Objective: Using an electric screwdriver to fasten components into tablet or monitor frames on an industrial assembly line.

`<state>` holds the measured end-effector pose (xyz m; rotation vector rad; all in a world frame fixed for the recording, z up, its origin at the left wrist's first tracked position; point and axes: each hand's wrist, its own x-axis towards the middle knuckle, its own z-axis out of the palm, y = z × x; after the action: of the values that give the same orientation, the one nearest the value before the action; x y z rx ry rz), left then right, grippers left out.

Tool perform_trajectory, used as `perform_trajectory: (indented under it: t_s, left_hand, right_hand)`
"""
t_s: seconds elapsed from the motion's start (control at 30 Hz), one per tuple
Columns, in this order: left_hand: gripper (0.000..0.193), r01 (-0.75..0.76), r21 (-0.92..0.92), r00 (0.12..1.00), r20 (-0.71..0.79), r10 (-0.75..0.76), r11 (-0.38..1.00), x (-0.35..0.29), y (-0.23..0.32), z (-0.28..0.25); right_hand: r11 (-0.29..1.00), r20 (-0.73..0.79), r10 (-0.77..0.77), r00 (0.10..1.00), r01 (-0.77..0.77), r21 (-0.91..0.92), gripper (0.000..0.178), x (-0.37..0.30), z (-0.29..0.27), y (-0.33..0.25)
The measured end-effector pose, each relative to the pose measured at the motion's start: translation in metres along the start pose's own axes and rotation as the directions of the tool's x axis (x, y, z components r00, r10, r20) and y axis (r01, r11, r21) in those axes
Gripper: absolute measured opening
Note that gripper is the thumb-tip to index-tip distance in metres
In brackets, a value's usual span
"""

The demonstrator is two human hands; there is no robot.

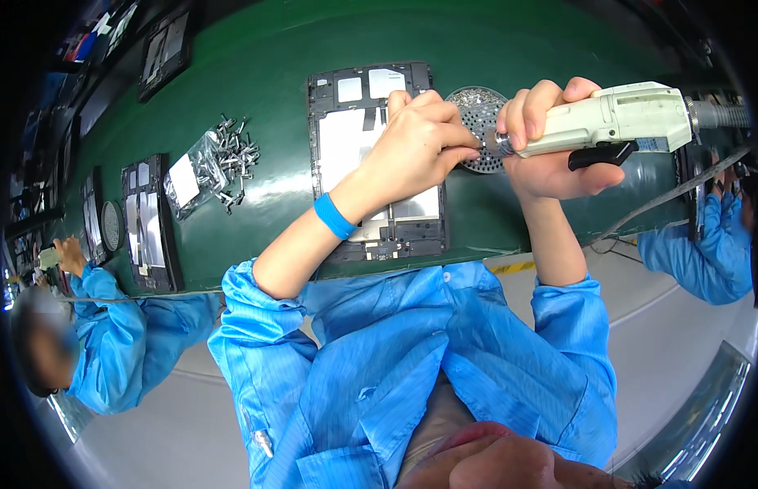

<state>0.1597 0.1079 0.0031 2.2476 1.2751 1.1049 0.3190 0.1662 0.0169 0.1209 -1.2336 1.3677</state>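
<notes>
My right hand [550, 138] is wrapped round a pale green electric screwdriver [619, 118] with a black lever, held level with its nose pointing left. My left hand [419, 147], a blue band on its wrist, has thumb and fingers pinched together right at the screwdriver's tip. Whatever lies in that pinch is too small or hidden to make out. Both hands meet above a round perforated tray [470, 97] of small metal pieces, probably screws. Under my left hand and forearm lies an opened tablet-like device [338, 143] with silvery panels and a dark frame, partly covered.
Left of the device lie a clear plastic bag [201, 175] and a pile of small dark and silvery parts [238, 155]. Further left is another opened device [144, 216]. A cable [664, 200] crosses the bench's right side. Co-workers in blue sit at left [122, 342] and right [705, 253].
</notes>
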Motion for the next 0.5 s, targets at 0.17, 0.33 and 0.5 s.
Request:
perform_trajectory:
  t_s: [0.17, 0.33, 0.5]
  left_hand:
    - [0.006, 0.027, -0.061, 0.999, 0.019, -0.026, 0.998, 0.0012, -0.0003, -0.0001]
    - [0.006, 0.039, -0.072, 0.999, 0.014, -0.038, 0.997, 0.0007, 0.0000, -0.0008]
    - [0.007, 0.050, -0.105, 0.999, 0.019, -0.048, 0.993, 0.0007, -0.0004, -0.0016]
  right_hand:
    - [0.999, 0.000, -0.001, 1.000, 0.001, 0.038, 0.085, -0.0002, 0.0007, -0.0003]
    - [0.999, 0.010, -0.011, 1.000, 0.011, 0.049, 0.085, 0.0004, 0.0007, -0.0001]
    - [0.999, 0.016, -0.018, 1.000, 0.018, 0.034, 0.085, 0.0003, 0.0003, 0.0011]
